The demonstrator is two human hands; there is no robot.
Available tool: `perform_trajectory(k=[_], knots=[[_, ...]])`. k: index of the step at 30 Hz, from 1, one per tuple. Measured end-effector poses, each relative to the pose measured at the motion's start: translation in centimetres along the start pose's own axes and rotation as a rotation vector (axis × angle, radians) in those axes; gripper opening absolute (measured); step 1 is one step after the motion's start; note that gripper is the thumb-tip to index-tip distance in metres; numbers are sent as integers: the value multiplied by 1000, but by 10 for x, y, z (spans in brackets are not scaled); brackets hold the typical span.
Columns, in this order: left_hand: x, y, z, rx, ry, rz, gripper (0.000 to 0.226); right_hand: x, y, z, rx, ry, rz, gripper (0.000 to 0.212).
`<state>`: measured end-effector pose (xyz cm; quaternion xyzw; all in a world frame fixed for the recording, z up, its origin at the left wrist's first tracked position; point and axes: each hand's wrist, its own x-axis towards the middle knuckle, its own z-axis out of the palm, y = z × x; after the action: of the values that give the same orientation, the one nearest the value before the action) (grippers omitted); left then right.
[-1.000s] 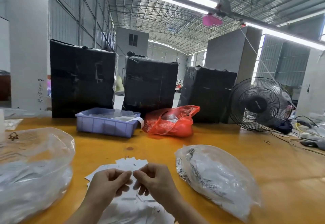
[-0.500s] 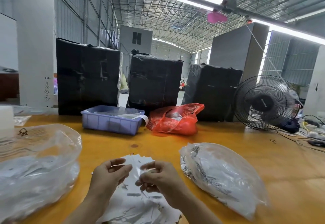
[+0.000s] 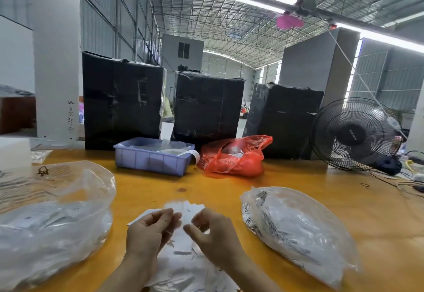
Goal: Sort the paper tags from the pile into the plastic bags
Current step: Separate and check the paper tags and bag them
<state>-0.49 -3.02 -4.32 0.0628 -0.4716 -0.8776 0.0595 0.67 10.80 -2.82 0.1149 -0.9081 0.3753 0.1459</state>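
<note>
A pile of white paper tags lies on the orange table right in front of me. Both hands hover over its far end, fingers curled toward each other. My left hand and my right hand pinch a small white tag between their fingertips; motion blur hides the exact grip. A large clear plastic bag with tags inside sits to the left. A smaller clear bag, also holding printed tags, lies to the right.
Behind the pile stand a purple plastic bin and a red plastic bag. Three black-wrapped boxes line the table's far edge. A black fan and cables occupy the far right.
My hands have drawn slightly apart above the pile, still working a tag between the fingertips. My view has shifted a little to the left.
</note>
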Motion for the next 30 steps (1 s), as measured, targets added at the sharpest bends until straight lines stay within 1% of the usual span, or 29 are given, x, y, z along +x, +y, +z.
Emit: perform_trajectory(k=[1,2,3,4,5,8,11,13,16,17,18,19,21,24,25,26,27,28,30], knots=[[1,0,-2,16,7,4,5,2,5,-1,-159,-11,-20,38],[1,0,-3,24,12,2,6,3,9,-2,-272,-55,-19,49],[2,-1,-4,25,16,1,6,3,12,-1,-358,-109,-10,55],[2,-1,-4,28,22,5,6,3,14,0,-417,-157,-6,56],[2,-1,-4,39,24,16,6,4,15,3,-447,-185,-7,53],[2,-3,-3,95,2,64,6,5,16,9,-394,-184,-2,36],[2,-3,-4,167,-3,102,8,5,18,10,-352,-175,-6,29],[3,-3,-5,203,9,129,14,4,18,11,-382,-158,-27,35],[5,-2,-6,230,21,162,17,1,21,10,-468,-166,23,63],[5,-2,-7,241,24,167,19,1,22,9,-484,-184,34,68],[5,-2,-7,249,24,169,20,1,21,8,-473,-194,44,67],[6,-2,-7,253,22,167,21,1,20,8,-433,-195,52,62],[7,-2,-8,249,13,164,22,2,17,7,-363,-165,30,39],[10,-3,-9,236,20,161,22,4,17,6,-343,-147,-13,26],[11,-3,-9,228,27,156,21,5,19,6,-339,-146,-6,33],[12,-3,-10,218,33,152,21,4,21,5,-367,-149,32,51],[13,-3,-11,211,37,150,21,5,26,5,-414,-150,66,63],[14,-3,-12,204,39,149,21,5,27,4,-460,-161,97,67],[16,-3,-13,193,39,143,21,5,26,1,-458,-171,132,63]])
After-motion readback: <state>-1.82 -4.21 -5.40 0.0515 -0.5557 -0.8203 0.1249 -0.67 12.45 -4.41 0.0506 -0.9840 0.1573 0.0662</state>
